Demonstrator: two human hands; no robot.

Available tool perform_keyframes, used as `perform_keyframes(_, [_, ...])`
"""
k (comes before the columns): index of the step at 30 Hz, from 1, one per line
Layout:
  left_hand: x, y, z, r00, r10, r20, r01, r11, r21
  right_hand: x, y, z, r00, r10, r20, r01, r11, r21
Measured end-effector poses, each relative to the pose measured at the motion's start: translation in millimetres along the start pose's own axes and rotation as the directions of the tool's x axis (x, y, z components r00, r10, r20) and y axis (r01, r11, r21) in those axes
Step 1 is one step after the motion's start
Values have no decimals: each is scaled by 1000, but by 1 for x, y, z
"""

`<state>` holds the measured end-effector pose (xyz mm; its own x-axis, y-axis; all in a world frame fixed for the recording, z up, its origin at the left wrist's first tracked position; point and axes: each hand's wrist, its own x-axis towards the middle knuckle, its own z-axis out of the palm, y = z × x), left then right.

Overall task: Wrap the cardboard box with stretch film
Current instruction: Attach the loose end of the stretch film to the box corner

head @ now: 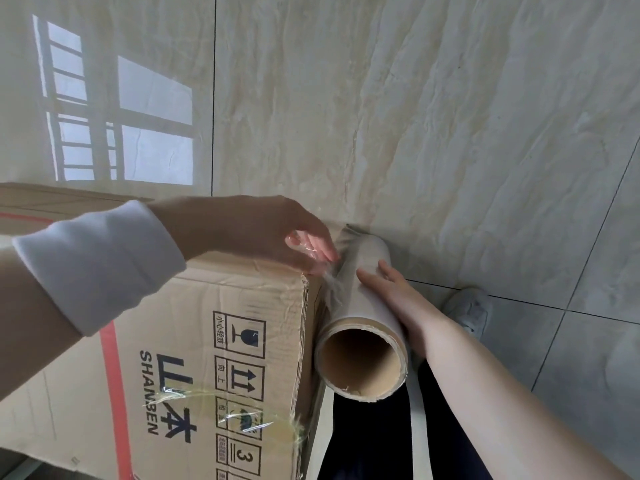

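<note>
Two hands work at one corner of the cardboard box (207, 323), which stands on a tiled floor (450, 133). Left hand (263, 233) pinches the stretch film (310, 251) end at that corner; right hand (391, 299) grips the film roll (353, 306) just beside the box edge.

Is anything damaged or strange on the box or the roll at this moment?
On the cardboard box, the corner edge beside the film roll is crumpled and frayed. A wrinkled strip of clear tape crosses its printed side. The rim of the roll's cardboard core is ragged.
</note>
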<state>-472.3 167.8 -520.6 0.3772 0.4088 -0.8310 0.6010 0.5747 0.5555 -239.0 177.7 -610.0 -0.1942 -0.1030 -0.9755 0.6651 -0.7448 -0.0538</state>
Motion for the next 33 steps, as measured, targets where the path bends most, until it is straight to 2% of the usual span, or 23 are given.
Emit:
perform_keyframes(4, [-11,-10,6,960,11,-280,-12,1000,-3,-3,-4,-1,1000,20,15,-21,997,73])
perform_keyframes(7, [-27,-21,9,877,152,-457,-134,988,72,-5,-8,2,1000,20,-6,-19,996,85])
perform_keyframes(9, [-39,-29,16,811,244,-532,-193,969,151,-8,-9,4,1000,16,-8,-15,995,95])
perform_keyframes(11, [-48,-37,30,785,288,-549,-216,957,194,-10,-11,4,1000,16,-1,-16,995,101])
perform_keyframes(13, [-54,-41,43,785,225,-577,-195,974,114,-12,-13,2,999,30,12,-31,996,84])
perform_keyframes(14, [-58,-40,44,802,143,-580,-168,986,12,-13,-13,1,999,40,17,-41,996,74])
perform_keyframes(17, [-60,-30,26,903,-144,-404,-30,919,-393,-15,-15,1,999,48,21,-49,997,56])
perform_keyframes(18, [-53,-30,15,915,-201,-351,38,907,-420,-16,-15,2,999,45,21,-46,997,64])
perform_keyframes(19, [-44,-27,4,920,-249,-301,118,911,-395,-16,-15,3,999,37,21,-39,997,66])
perform_keyframes(21, [-11,-20,-21,927,-299,-228,249,942,-224,-15,-13,5,1000,21,17,-22,998,62])
perform_keyframes(23, [36,-6,-38,909,-341,-239,352,936,7,-13,-10,5,1000,2,11,-3,998,64])
perform_keyframes(24, [60,-5,-39,893,-345,-289,389,915,110,-11,-9,4,1000,-3,11,2,998,69])
perform_keyframes(26, [114,-17,-34,920,-323,-224,380,876,296,-8,-7,4,1000,1,13,-2,997,71])
perform_keyframes(30, [174,-76,8,918,-385,92,335,879,339,0,-2,-2,1000,26,-9,-25,997,73])
perform_keyframes(33, [148,-61,30,872,-460,167,412,874,259,2,4,-4,1000,20,-1,-20,996,87])
